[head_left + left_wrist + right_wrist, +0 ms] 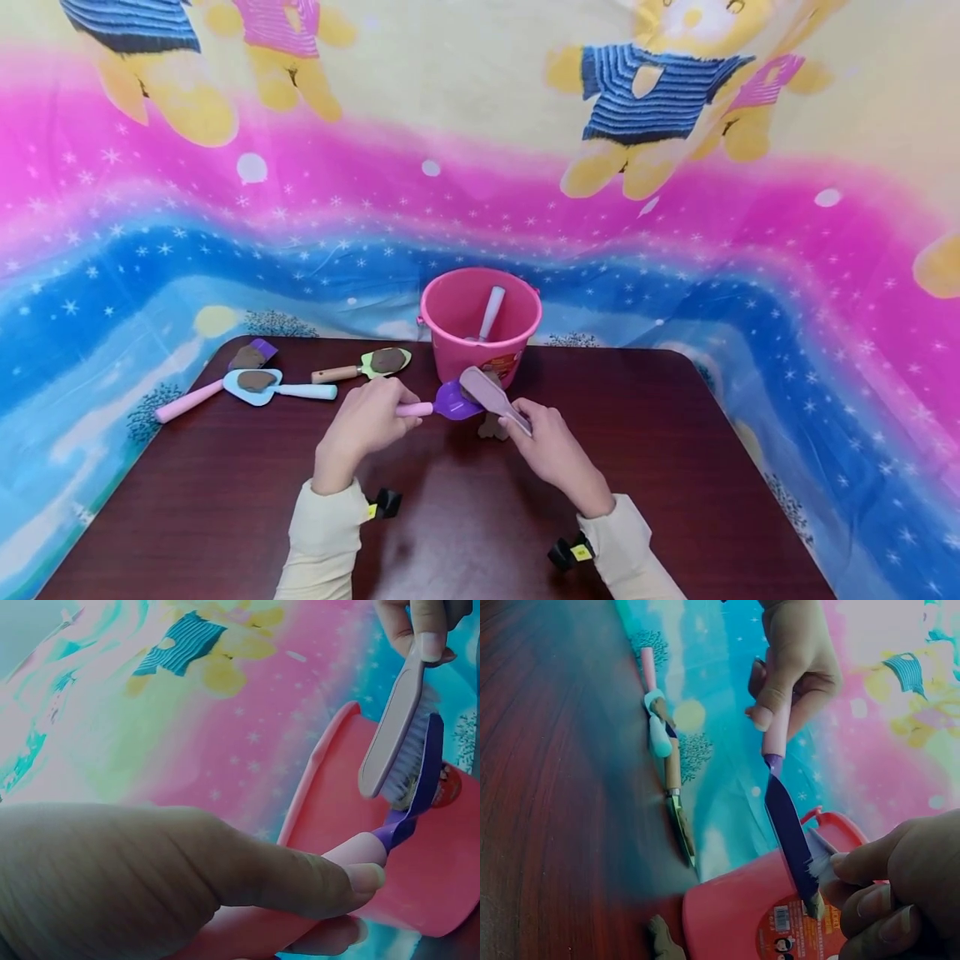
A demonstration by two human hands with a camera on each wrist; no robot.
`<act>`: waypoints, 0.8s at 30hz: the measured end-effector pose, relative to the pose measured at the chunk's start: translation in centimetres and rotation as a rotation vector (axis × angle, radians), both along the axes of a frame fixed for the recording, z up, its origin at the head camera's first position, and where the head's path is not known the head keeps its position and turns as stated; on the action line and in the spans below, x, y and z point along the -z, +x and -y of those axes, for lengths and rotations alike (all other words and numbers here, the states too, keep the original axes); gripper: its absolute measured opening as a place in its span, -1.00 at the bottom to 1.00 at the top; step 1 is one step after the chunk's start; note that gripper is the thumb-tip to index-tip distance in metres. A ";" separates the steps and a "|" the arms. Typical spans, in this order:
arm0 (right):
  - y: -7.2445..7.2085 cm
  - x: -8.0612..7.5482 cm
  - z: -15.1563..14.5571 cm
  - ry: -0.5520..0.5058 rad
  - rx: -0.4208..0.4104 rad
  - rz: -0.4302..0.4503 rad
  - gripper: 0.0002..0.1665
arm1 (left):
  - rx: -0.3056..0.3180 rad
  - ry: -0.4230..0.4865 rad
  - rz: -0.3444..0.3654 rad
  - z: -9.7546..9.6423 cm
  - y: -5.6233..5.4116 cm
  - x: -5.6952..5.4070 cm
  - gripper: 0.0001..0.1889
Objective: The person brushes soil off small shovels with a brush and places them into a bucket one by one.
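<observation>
Left hand point(366, 423) grips purple shovel point(454, 403) | right hand point(557, 446) grips brush point(491, 392), bristles point(411, 757) against shovel | both tools before pink bucket point(452, 357) | judged step: brushing off brown sand point(815, 906) | next needs: steady shovel, firm strokes

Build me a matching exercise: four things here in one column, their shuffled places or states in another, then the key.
1. Purple scoop with a pink handle
2. Pale pink bristle brush
3. Green trowel with a wooden handle
4. Round pink bucket

A. Lying on the dark reddish-brown table
B. Upright, a pale handle inside
C. In the left hand
D. In the right hand

Pairs: 1-C, 2-D, 3-A, 4-B
</observation>
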State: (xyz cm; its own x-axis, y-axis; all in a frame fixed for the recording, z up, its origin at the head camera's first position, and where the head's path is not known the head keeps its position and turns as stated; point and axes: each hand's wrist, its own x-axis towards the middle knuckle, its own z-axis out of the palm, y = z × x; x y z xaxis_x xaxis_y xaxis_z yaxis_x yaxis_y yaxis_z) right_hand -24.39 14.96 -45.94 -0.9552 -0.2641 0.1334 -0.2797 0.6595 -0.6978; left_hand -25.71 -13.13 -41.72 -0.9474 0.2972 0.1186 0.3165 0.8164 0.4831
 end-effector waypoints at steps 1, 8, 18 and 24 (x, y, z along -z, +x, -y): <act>0.0 -0.1 -0.1 0.001 0.002 -0.003 -0.87 | -0.001 0.007 0.007 0.1 0.1 0.0 -0.90; -0.1 -0.3 -0.5 0.004 0.021 -0.024 -0.83 | 0.007 0.029 0.018 0.7 0.3 -0.4 -0.88; -0.7 0.3 -1.1 -0.060 0.058 -0.001 -0.85 | -0.003 0.080 0.037 1.4 0.2 -0.2 -0.83; -0.7 0.4 -0.6 -0.109 0.050 0.024 -0.80 | 0.022 0.049 0.016 0.6 -0.1 0.0 -0.88</act>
State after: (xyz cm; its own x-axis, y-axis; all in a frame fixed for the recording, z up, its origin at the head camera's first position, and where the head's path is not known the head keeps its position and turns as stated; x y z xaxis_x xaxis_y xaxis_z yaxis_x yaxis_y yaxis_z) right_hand -25.08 15.52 -46.30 -0.9700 -0.2015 0.1359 -0.2311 0.5923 -0.7719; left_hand -25.78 -13.74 -41.74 -0.9427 0.3120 0.1186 0.3260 0.7845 0.5274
